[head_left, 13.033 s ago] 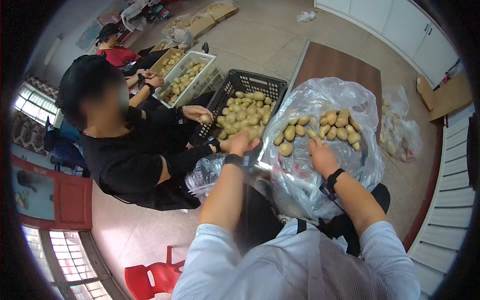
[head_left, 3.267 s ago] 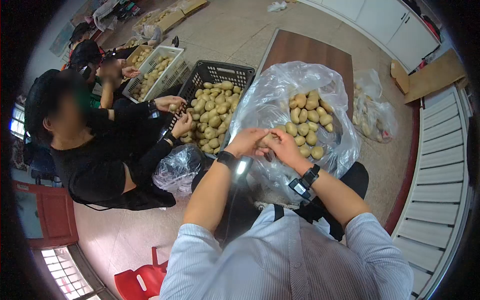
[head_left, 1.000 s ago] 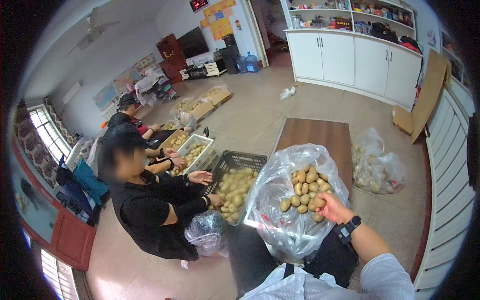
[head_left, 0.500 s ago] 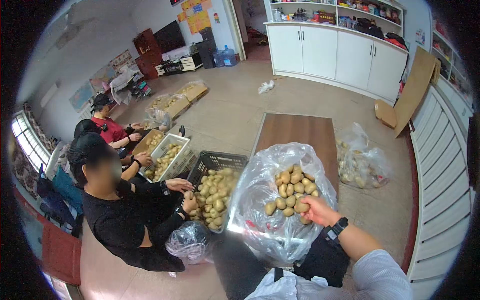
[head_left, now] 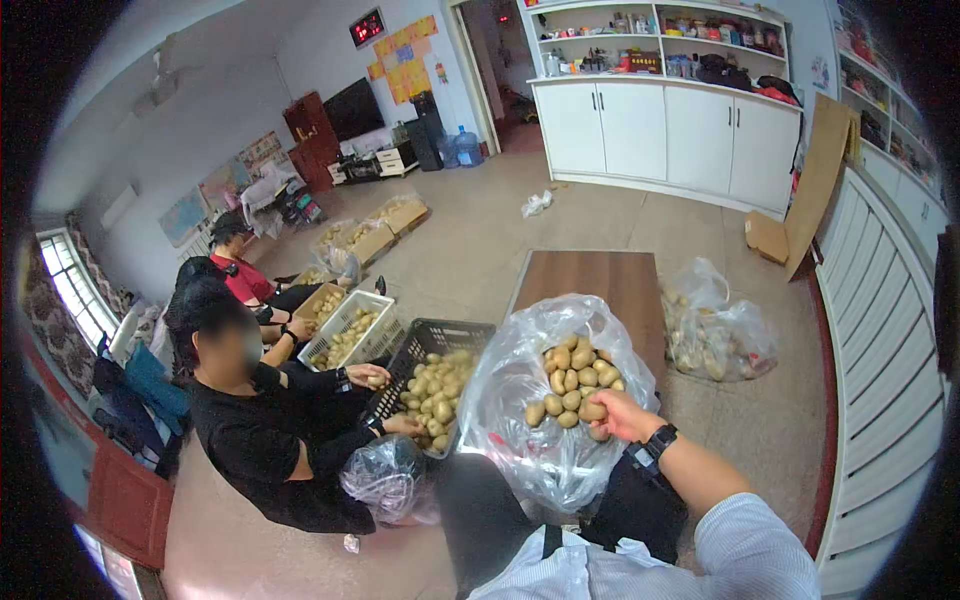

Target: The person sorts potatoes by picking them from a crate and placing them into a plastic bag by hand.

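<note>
My right hand [head_left: 626, 415] is closed around a potato [head_left: 592, 409] at the near edge of a small pile of potatoes [head_left: 580, 367]. The pile lies on a large clear plastic bag [head_left: 510, 365], which is spread open over the brown wooden table [head_left: 590, 275]. A dark watch [head_left: 655, 447] sits on my right wrist. My left hand is out of view. To the left of the bag stands a black crate [head_left: 455, 335] with many potatoes [head_left: 437, 388] in it.
A person in black [head_left: 270, 430] sits at the crate's left, hands at its potatoes. Beyond are two more people, a white crate [head_left: 378, 325] and cardboard boxes of potatoes. A filled plastic bag [head_left: 718, 335] lies on the floor right of the table.
The view has tilted up a little. My right hand stays at the pile's near edge with the potato. The person in black has shifted their hands over the crate.
</note>
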A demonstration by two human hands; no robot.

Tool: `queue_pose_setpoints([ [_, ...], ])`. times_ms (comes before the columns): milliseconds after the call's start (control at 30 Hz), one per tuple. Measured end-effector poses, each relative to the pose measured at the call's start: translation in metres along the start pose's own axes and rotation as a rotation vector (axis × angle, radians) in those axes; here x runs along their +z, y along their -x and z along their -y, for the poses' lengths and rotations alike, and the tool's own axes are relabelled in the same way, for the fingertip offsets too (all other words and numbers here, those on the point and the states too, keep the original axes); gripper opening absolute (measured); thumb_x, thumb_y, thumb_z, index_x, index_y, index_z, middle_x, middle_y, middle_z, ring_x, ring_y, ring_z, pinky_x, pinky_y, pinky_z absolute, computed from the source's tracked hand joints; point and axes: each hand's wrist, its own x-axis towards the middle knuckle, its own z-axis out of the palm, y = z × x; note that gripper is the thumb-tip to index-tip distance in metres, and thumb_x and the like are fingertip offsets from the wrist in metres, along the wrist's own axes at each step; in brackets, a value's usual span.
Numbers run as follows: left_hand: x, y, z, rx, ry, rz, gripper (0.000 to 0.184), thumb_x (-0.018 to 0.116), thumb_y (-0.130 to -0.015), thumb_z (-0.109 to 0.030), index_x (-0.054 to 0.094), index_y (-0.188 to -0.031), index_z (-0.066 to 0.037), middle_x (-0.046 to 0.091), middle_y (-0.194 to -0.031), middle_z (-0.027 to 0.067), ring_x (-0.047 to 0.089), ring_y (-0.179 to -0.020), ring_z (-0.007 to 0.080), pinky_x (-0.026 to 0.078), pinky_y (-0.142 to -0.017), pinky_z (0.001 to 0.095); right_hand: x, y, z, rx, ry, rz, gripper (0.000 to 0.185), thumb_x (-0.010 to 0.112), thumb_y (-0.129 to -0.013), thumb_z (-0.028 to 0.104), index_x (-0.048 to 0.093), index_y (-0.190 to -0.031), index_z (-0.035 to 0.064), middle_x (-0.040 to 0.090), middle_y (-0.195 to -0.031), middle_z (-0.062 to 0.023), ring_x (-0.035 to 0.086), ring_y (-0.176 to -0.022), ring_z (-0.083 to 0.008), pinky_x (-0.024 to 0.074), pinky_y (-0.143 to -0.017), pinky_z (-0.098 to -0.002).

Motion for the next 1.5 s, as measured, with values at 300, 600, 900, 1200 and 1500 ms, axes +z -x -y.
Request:
queue_pose_setpoints([
  [300, 0.011, 0.014, -0.013, 0.031, -0.052, 0.002, 0.028, 0.06, -0.081, -0.029, 0.065, -0.096, -0.005, 0.064, -0.091, 0.0164, 0.06, -0.088, 0.0313, 0.046, -0.079, 0.0452, -0.017, 0.019, -0.007, -0.031, -0.017, 0.027, 0.008, 0.053, -0.09, 0.019, 0.049, -0.085, 0.0126, 0.05, -0.075, -0.0017, 0.049, -0.06, -0.0162, 0.0412, -0.051, -0.0289],
  [600, -0.008, -0.042, -0.06, 0.126, -0.076, 0.006, 0.028, 0.06, -0.082, -0.028, 0.065, -0.097, -0.005, 0.065, -0.092, 0.0169, 0.061, -0.088, 0.0316, 0.046, -0.079, 0.0457, -0.028, 0.036, -0.008, -0.074, -0.009, 0.008, 0.008, 0.051, -0.092, 0.02, 0.049, -0.089, 0.013, 0.051, -0.084, -0.0019, 0.051, -0.067, -0.0137, 0.0447, -0.056, -0.0295],
  [900, -0.015, -0.08, -0.057, 0.174, -0.111, 0.039, 0.028, 0.059, -0.083, -0.027, 0.065, -0.097, -0.004, 0.065, -0.092, 0.0174, 0.061, -0.089, 0.0318, 0.046, -0.08, 0.0463, -0.041, 0.029, 0.014, 0.018, 0.067, -0.057, 0.011, 0.054, -0.092, 0.023, 0.053, -0.093, 0.0123, 0.054, -0.08, -0.0002, 0.053, -0.066, -0.0127, 0.0454, -0.056, -0.0272],
  [1200, -0.03, -0.079, -0.04, 0.177, -0.125, 0.108, 0.027, 0.059, -0.083, -0.026, 0.065, -0.098, -0.004, 0.065, -0.093, 0.0179, 0.061, -0.089, 0.0321, 0.046, -0.08, 0.0468, -0.041, -0.012, 0.012, 0.132, 0.043, -0.087, 0.022, 0.055, -0.091, 0.022, 0.054, -0.107, 0.0072, 0.061, -0.089, -0.0044, 0.058, -0.074, -0.0133, 0.0466, -0.056, -0.0255],
  [1500, -0.054, -0.063, -0.031, 0.157, -0.119, 0.186, 0.027, 0.058, -0.084, -0.025, 0.065, -0.098, -0.003, 0.065, -0.093, 0.0184, 0.062, -0.089, 0.0324, 0.045, -0.08, 0.0473, -0.005, -0.028, 0.026, 0.083, -0.094, -0.093, 0.026, 0.051, -0.092, 0.018, 0.051, -0.115, 0.0064, 0.063, -0.097, -0.0072, 0.058, -0.066, -0.0121, 0.0456, -0.052, -0.0221],
])
